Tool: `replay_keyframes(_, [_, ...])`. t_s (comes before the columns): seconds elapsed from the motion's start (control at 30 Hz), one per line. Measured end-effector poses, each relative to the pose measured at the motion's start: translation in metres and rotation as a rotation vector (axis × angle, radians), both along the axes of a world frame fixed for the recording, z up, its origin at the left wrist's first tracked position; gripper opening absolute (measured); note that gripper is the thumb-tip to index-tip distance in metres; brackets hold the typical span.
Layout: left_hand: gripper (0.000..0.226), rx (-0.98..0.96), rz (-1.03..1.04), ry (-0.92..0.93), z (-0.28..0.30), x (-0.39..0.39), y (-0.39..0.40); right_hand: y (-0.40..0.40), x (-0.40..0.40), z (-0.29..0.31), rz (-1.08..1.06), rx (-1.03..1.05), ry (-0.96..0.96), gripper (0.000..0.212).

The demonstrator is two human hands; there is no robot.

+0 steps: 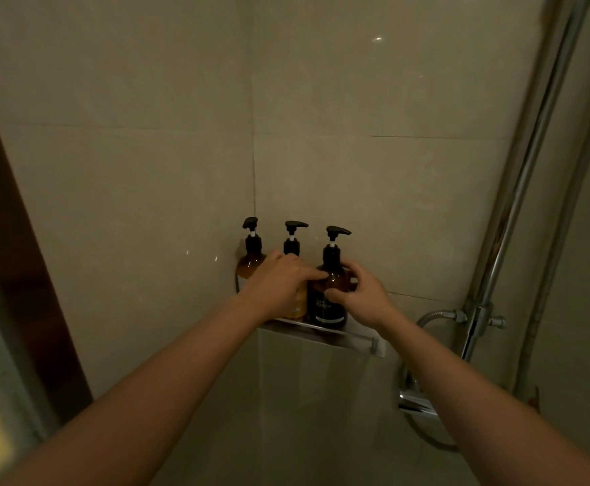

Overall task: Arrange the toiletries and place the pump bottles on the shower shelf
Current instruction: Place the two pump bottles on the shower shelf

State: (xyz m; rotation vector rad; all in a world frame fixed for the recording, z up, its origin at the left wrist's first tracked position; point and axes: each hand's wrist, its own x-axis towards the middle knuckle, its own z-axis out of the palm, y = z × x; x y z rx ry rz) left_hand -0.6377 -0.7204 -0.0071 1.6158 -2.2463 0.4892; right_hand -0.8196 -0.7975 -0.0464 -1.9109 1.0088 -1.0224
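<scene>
Glossy tiled wall (374, 100); shiny metal shower pipe (518, 205); amber, seemingly glossy plastic pump bottles (328, 303).

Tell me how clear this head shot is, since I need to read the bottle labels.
Head view: dim, warm light; the dark bottle has a label too small and murky to read; small glare specks on the tiles; the shower pipe is smeared; wide-angle bending at the edges.
</scene>
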Motion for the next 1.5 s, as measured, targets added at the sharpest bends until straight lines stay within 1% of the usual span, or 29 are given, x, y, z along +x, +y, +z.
replay_keyframes(0.3, [0.056,0.000,-0.012,-0.009,-0.001,0.000,0.004,0.002,0.002,-0.001,0.000,-0.004,0.001,0.066])
replay_keyframes(0.4, [0.050,-0.017,-0.043,0.017,-0.001,0.000,0.006,0.002,0.003,0.000,-0.016,-0.004,0.013,0.068])
replay_keyframes(0.47, [0.041,-0.086,-0.034,0.083,0.000,-0.001,0.006,0.003,0.003,0.001,-0.031,-0.007,0.001,0.072])
replay_keyframes(0.53, [0.033,-0.169,-0.019,0.218,0.006,-0.004,0.003,0.003,0.004,0.003,-0.051,-0.029,-0.007,0.073])
replay_keyframes(0.6, [0.034,-0.223,-0.032,0.292,0.014,-0.010,-0.001,0.004,0.006,0.005,-0.072,-0.041,-0.005,0.073])
replay_keyframes(0.73, [0.047,-0.297,-0.083,0.186,0.034,-0.025,-0.013,0.003,0.009,0.008,-0.096,-0.061,0.015,0.070])
replay_keyframes(0.83, [0.052,-0.277,-0.050,0.160,0.042,-0.034,-0.024,0.002,0.010,0.011,-0.074,-0.078,0.041,0.051])
replay_keyframes(0.9, [0.046,-0.257,-0.055,0.163,0.044,-0.038,-0.029,0.001,0.010,0.011,-0.068,-0.087,0.044,0.043])
replay_keyframes(1.07, [0.029,-0.244,-0.074,0.215,0.042,-0.046,-0.036,0.000,0.011,0.012,-0.074,-0.102,0.026,0.043])
replay_keyframes(1.2, [0.008,-0.263,-0.104,0.263,0.042,-0.043,-0.035,-0.001,0.011,0.009,-0.075,-0.090,0.020,0.042])
replay_keyframes(1.3, [0.001,-0.248,-0.126,0.281,0.044,-0.042,-0.034,-0.001,0.011,0.009,-0.085,-0.091,0.041,0.043])
replay_keyframes(1.5, [0.011,-0.166,-0.146,0.396,0.046,-0.039,-0.030,0.000,0.011,0.009,-0.081,-0.089,0.050,0.043])
